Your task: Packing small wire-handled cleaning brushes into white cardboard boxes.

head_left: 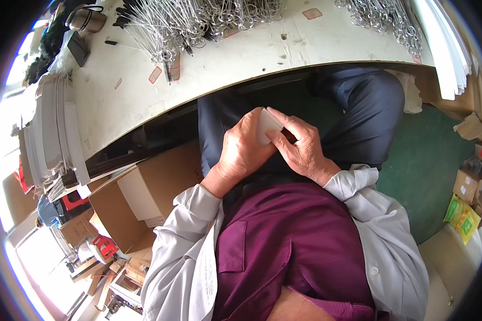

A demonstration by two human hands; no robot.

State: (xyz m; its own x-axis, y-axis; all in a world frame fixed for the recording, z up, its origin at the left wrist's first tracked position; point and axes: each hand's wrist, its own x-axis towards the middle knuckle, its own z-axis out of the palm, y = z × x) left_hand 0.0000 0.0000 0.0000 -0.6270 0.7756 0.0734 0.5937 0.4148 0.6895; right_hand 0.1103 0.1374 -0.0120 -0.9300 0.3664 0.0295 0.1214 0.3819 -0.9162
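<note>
Both hands are on one small white piece [268, 127], and it sits right between them, over the person's lap and just off the near edge of the pale worktable [107, 109]. Could be a bit of folded card or a little box, honestly can't tell with the fingers in the way. The left hand [243, 147] is curled around its left side, back of the hand up, most of the fingertips hidden. The right hand [303, 148] pinches it from the other side, thumb on the face and index finger stretched along the upper edge

Up on the table there's a big heap of wire-handled brushes [203, 21] with looped ends and dark bristles, plus a second bunch of looped wires [388, 24] over to the right. A metal cup [87, 20] stands at the far left corner. White sheets [443, 45] are stacked at the right end, and another pile of pale boards [48, 134] stands at the left end. Below the table, left of the dark trousers [372, 109], is an open cardboard box [171, 182], and the floor [420, 171] on the right is green
</note>
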